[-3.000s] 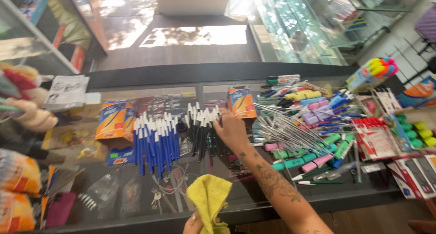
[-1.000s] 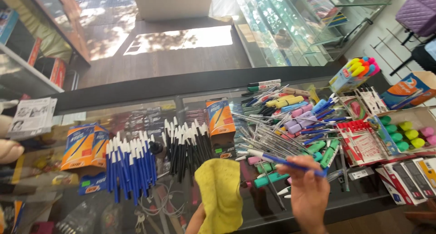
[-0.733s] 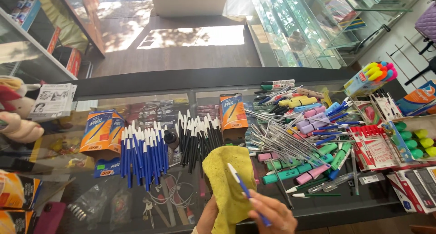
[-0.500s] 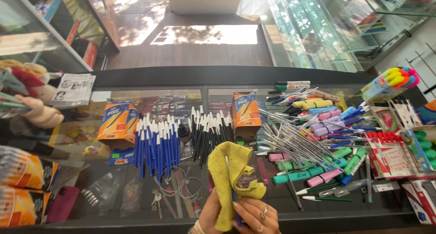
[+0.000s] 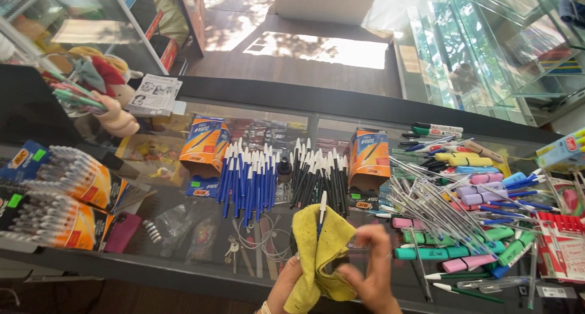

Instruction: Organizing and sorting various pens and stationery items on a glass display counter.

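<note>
A blue ballpoint pen with a white cap (image 5: 321,211) is gripped in a crumpled yellow cloth (image 5: 317,253) by the closed left hand (image 5: 285,286) and right hand (image 5: 368,271) above the glass table (image 5: 183,228), neat blue pens (image 5: 247,180) and black pens (image 5: 317,177) lying wiped, seemingly, and a jumbled pen heap (image 5: 439,204) left.

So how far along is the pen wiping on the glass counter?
Looks done: blue pens and black pens lined up in rows. In hand: one pen wrapped in the yellow cloth, held by both the left hand and right hand. Left: the loose pile of pens on the right.
</note>
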